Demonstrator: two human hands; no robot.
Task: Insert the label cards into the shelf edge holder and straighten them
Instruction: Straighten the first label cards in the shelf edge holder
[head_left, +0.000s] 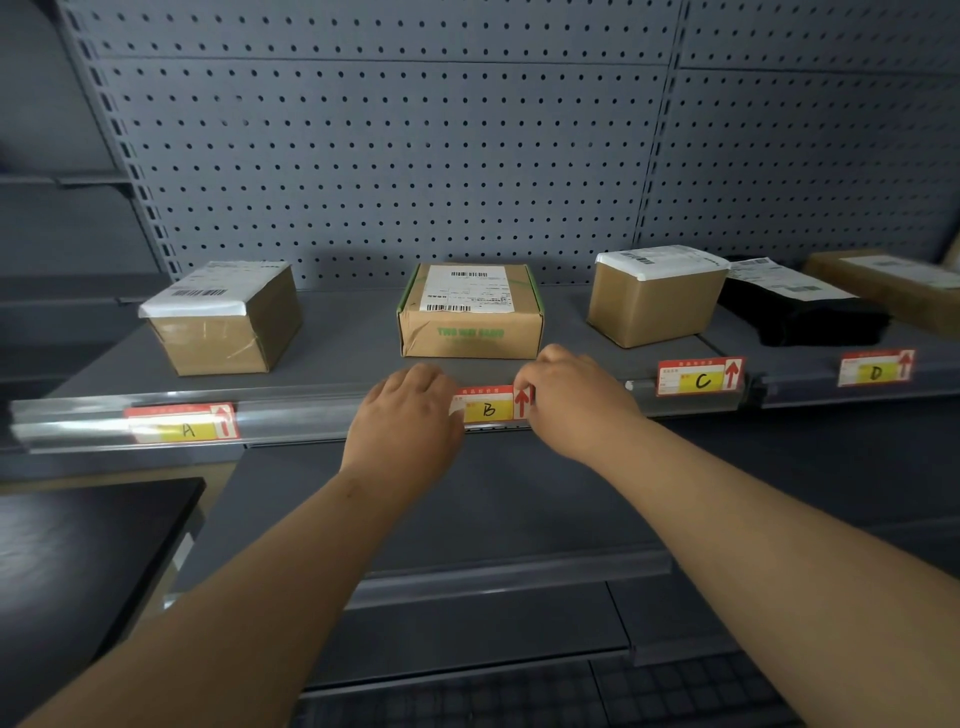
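Note:
A red and yellow label card marked B (488, 409) sits at the clear shelf edge holder (301, 418), below the middle box. My left hand (410, 410) holds the card's left end with curled fingers. My right hand (571, 400) pinches its right end beside the red arrow. Card A (183, 425) lies inside the holder at the left. Card C (698, 378) and card D (877, 368) stand at the shelf edge further right, both slightly tilted.
On the shelf stand a brown box (223, 322) at left, a taped box with green print (470, 312) in the middle, another brown box (655, 296) at right, then a black parcel (800, 312). A lower shelf (498, 519) juts out beneath my arms. Pegboard forms the back wall.

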